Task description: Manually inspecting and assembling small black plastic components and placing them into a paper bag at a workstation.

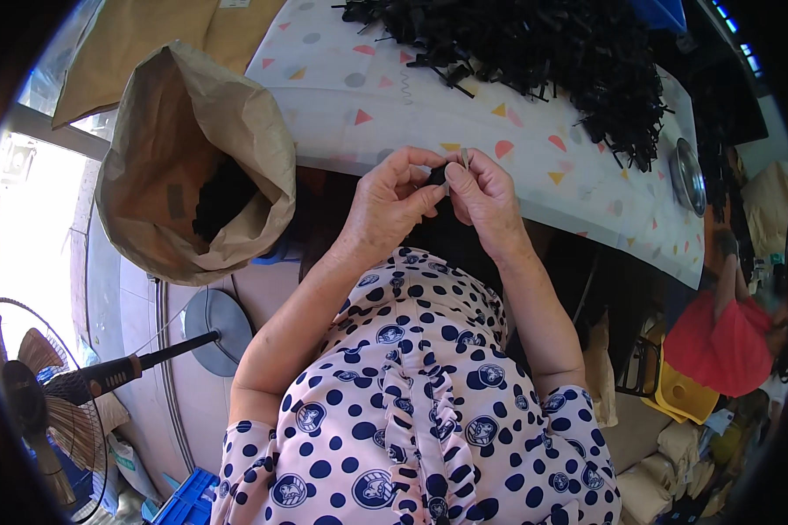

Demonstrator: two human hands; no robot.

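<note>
Both hands meet at the table's near edge, their fingertips almost touching. A small black piece [436, 175] is pinched between the thumb and fingers of my left hand [392, 197]; its exact kind is hard to make out. My right hand [486, 194] is closed with its thumb against the forefinger, beside that black piece. A thin beige strip [465, 158] sticks up from the right fingertips; its lower part is hidden. Farther back on the table lies a big heap of small black parts [534, 52], many with thin stems.
The table [324, 114] has a white patterned cover. A metal bowl [688, 177] sits at its right edge. At left stands an open brown paper bag [136, 184] with black pieces inside. A fan [52, 394] is at lower left, a blue crate [186, 500] near it. Yellow container [687, 394] at right.
</note>
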